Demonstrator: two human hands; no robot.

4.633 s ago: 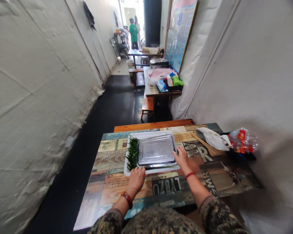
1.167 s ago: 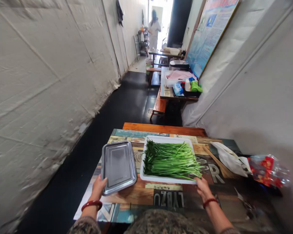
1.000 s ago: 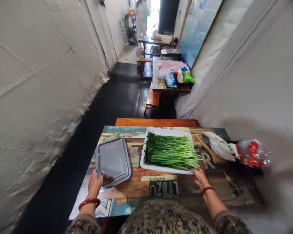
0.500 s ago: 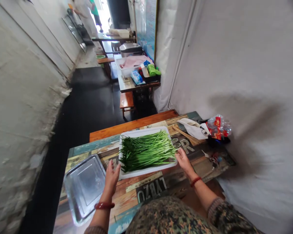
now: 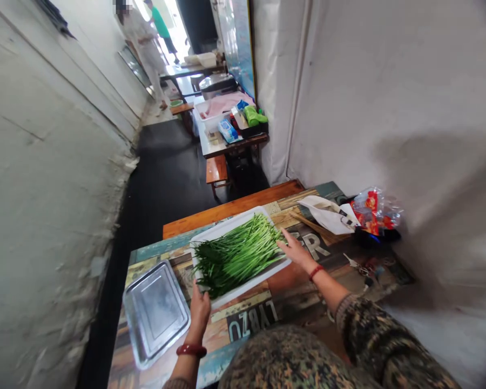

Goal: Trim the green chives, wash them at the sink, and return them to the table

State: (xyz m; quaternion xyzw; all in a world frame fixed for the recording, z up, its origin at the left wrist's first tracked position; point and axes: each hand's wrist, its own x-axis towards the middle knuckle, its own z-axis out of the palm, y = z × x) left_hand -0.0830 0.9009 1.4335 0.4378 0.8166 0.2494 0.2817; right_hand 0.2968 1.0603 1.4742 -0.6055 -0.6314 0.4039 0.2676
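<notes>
Green garlic chives [image 5: 238, 248] lie bundled in a white plastic tray [image 5: 249, 284], dark leaf tips to the left and pale stem ends to the right. The tray sits at a slant on a wood-patterned table. My left hand [image 5: 200, 305] grips its front left corner, thumb and fingers about the rim. At the right end my right hand [image 5: 297, 253] has its fingers stretched out along the tray's edge, touching near the stem ends. An upturned-looking shallow metal tray [image 5: 157, 310] rests on the table left of my left hand.
On the table's right are chopsticks [image 5: 308, 222], a white cloth or bag [image 5: 328, 214], red-and-clear plastic packaging [image 5: 375, 210] and keys [image 5: 364, 273]. Beyond a wooden bench [image 5: 235, 208] stands another table with a meat-filled tub [image 5: 208, 123]. Two people stand far back.
The white tray with the chives has turned counter-clockwise, its left end coming nearer to me. My left hand has closed on its corner, and my right hand has moved along its right end.
</notes>
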